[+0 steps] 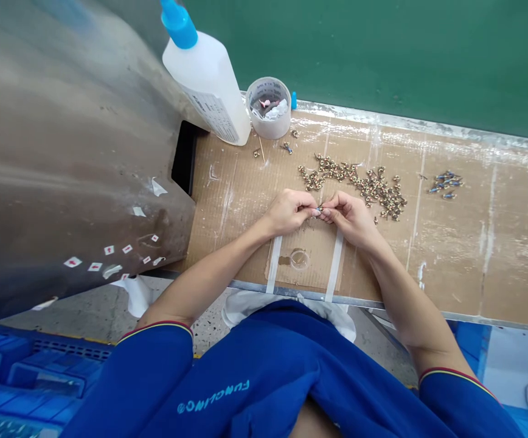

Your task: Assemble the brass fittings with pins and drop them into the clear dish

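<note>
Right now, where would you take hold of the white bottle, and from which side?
Probably the wide upper body of the bottle, with fingers wrapping from the right, above the tape roll. It leans tilted, the grey curved panel crowds its left, and the blue nozzle looks too narrow.

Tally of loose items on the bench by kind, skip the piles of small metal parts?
White plastic bottle: 1
Tape roll: 1
Clear round dish: 1
Small blue piece: 1
Thin stick: 1
Total: 5
</note>
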### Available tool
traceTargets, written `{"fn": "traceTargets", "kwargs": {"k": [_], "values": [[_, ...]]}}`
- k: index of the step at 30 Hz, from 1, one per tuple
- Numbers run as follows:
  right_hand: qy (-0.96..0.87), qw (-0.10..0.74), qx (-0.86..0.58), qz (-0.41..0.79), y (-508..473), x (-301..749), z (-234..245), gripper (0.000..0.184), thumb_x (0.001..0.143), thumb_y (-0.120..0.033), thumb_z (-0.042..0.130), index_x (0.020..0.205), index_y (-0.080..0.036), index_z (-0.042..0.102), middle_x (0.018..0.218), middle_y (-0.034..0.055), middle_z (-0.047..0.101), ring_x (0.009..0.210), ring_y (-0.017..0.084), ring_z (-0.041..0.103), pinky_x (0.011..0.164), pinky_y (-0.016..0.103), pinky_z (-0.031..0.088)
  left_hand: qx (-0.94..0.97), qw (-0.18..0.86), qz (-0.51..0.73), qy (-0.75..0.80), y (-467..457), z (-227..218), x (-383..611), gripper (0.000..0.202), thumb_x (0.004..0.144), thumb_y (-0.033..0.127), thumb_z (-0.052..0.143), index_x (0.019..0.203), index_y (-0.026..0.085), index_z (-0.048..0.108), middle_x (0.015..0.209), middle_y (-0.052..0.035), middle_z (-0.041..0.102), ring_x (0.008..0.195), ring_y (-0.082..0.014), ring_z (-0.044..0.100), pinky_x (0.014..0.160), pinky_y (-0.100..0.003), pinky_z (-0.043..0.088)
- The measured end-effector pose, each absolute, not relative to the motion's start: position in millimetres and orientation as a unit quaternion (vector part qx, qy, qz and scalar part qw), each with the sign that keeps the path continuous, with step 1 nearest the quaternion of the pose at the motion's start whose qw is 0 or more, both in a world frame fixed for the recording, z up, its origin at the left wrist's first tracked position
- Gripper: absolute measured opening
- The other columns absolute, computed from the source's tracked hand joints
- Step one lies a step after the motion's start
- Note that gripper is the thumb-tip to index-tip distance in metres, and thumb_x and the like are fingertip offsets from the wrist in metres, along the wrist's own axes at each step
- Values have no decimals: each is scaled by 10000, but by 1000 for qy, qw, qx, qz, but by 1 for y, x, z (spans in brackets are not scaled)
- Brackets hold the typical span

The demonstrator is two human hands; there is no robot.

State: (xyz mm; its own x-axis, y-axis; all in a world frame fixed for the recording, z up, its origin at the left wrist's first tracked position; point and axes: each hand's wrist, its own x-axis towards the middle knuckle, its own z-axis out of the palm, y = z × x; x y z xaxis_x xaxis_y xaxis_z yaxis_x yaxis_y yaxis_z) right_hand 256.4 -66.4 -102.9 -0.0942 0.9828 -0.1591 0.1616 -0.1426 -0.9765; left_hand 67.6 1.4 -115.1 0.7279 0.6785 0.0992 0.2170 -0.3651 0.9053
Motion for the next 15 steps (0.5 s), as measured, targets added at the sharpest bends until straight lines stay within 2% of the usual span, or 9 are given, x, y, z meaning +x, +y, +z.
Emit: {"fn": "traceTargets", "kwargs": {"k": [15], "values": [[-508, 389, -546, 540, -68, 253, -103, 477, 804, -663, 789, 757, -244, 564, 696, 11, 691, 625, 159, 650, 625, 320, 577, 781, 504, 229, 290, 0, -109, 66, 231, 831, 235, 606, 616, 151, 601, 591, 9, 552, 586, -111, 460, 625, -264, 334]]}}
